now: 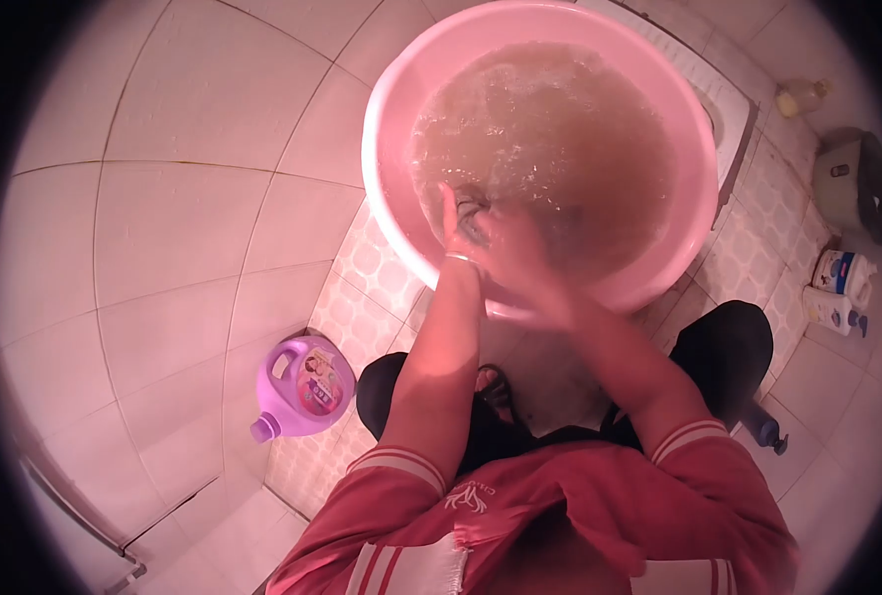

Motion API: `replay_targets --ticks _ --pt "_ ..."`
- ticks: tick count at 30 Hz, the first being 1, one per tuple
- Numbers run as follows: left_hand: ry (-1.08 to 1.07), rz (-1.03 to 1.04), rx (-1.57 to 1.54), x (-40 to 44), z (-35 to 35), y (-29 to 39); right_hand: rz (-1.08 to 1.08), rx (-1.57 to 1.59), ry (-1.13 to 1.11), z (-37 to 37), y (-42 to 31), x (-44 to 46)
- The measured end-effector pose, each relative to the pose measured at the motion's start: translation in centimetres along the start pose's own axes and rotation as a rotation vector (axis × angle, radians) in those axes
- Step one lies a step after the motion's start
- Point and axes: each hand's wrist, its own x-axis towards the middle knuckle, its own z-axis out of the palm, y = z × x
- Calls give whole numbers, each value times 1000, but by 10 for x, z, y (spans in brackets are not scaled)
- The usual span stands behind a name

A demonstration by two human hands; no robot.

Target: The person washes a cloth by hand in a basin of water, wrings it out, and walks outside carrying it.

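A large pink basin (386,188) holds murky, brownish, sudsy water (560,119). At its near left side, a wet dark-grey cloth (473,214) is bunched between my two hands. My left hand (457,230) is closed on it, with the thumb pointing up and a bracelet at the wrist. My right hand (515,248) presses against the cloth from the right, its fingers bent around it and blurred by motion. A darker patch shows under the water beside the right hand, too unclear to name.
A purple detergent jug (307,387) stands by the tiled wall on the left. Along the right wall are white bottles (838,293), a grey bin (851,188) and a yellowish bottle (803,97). A dark pump bottle (761,428) is beside my right knee.
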Motion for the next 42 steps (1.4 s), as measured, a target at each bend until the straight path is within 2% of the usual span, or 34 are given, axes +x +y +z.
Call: replay_targets --ticks 2,3,4,5,6,7,11,13,14,16,17,18,20,21,22,23,24,25,27,28,29,30,31,33,34,36,37,38,40,41,42 --pt "-116 -94 9 -3 -9 5 -71 -99 9 4 -13 -3" --pt "-403 -108 -17 23 -50 2 19 -77 -37 7 -13 -1" --pt "-350 -26 -24 24 -48 -8 107 -56 -84 10 -11 2" --pt "-271 41 -17 25 -42 -15 107 -55 -87 12 -8 6" --pt "-201 90 0 27 -37 -19 80 -51 13 16 -4 12" --pt "-142 91 11 27 -34 -20 54 -46 113 20 0 17" --pt "132 -27 8 24 5 -18 108 -149 144 18 38 40" --pt "243 10 121 25 15 -29 373 -140 110 1 58 61" --pt "237 2 131 22 21 -28 380 -139 123 -4 65 66" --pt "48 0 42 13 38 -31 330 -275 105 -21 82 73" --pt "-5 87 77 29 24 -31 333 -279 107 -27 105 78" --pt "-4 87 82 28 24 -25 302 -347 100 -29 138 84" --pt "359 50 440 22 23 -11 265 -414 83 -39 173 85" --pt "242 41 461 26 8 -2 258 -487 195 -46 181 84" --pt "242 41 462 33 -4 -1 254 -561 309 -48 188 84" --pt "184 51 410 38 -13 -2 257 -560 308 -37 191 84" --pt "126 61 354 33 -5 -2 220 -308 250 -20 192 84" --pt "229 18 427 29 5 -7 180 -56 190 -5 192 87" --pt "158 -22 307 25 15 -10 104 509 -298 -1 144 80" --pt "82 -58 189 22 22 -9 123 451 -309 -4 112 74" --pt "367 -37 163 15 33 -6 142 394 -323 -8 80 64" --pt "375 -31 161 18 24 -2 33 227 -270 -9 56 55" --pt "181 -60 118 24 8 4 -75 62 -216 -9 35 44" --pt "-179 -56 135 17 10 8 -159 30 -146 -14 -1 21" --pt "-176 -57 132 16 8 7 -240 -13 -69 -14 -11 13" --pt "-405 -382 -177 17 3 3 -218 -16 0 -9 -19 5" --pt "-191 -170 144 16 0 -1 -202 -18 72 -8 -19 3" --pt "-196 -170 145 17 5 -8 -204 -21 75 -6 -13 5" --pt "-90 -106 -182 17 15 -25 -68 -108 101 2 5 15" --pt "-87 -110 -180 22 5 -26 -50 -130 99 4 11 21" --pt "-184 -132 -192 36 -14 -28 -44 -132 102 5 17 24"
